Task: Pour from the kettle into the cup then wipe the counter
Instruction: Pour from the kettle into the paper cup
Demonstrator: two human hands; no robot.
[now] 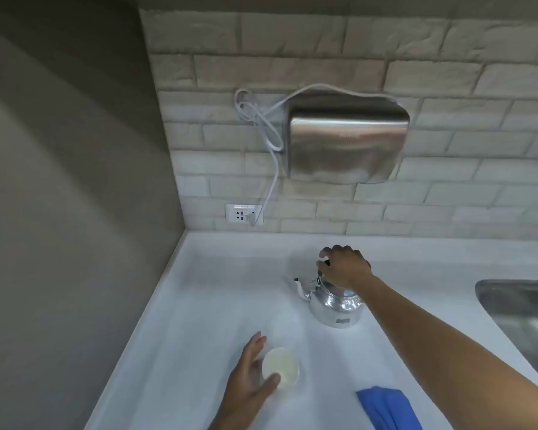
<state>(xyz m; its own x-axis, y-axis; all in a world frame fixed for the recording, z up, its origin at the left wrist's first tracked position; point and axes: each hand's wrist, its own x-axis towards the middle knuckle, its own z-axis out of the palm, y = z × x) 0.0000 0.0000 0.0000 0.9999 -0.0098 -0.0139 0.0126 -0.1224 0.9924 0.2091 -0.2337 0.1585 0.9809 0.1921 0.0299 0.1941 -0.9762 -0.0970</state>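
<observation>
Nearest the camera, a folded blue cloth point(389, 409) lay on the white surface point(199, 305) at the bottom edge of the view, under the outstretched right forearm and well apart from the cup. Just left of it, the left hand point(249, 380) cupped the side of a pale cup point(281, 367), fingers loosely spread and the thumb curled round the near rim, so the cup stood upright between thumb and fingers; its inside looked pale, and whether it held any liquid could not be told. Farther back, the silver kettle point(333, 305) stood on the surface, its spout pointing left. The right hand point(343, 268) was over the top of the kettle with its fingers bent down around the dark handle, closed on it. A steel sink point(522, 311) sat at the right edge. On the brick-patterned wall point(448, 57) behind hung a steel hand dryer point(347, 144), its white cord point(267, 141) looping down to a socket point(244, 214) just above the surface.
</observation>
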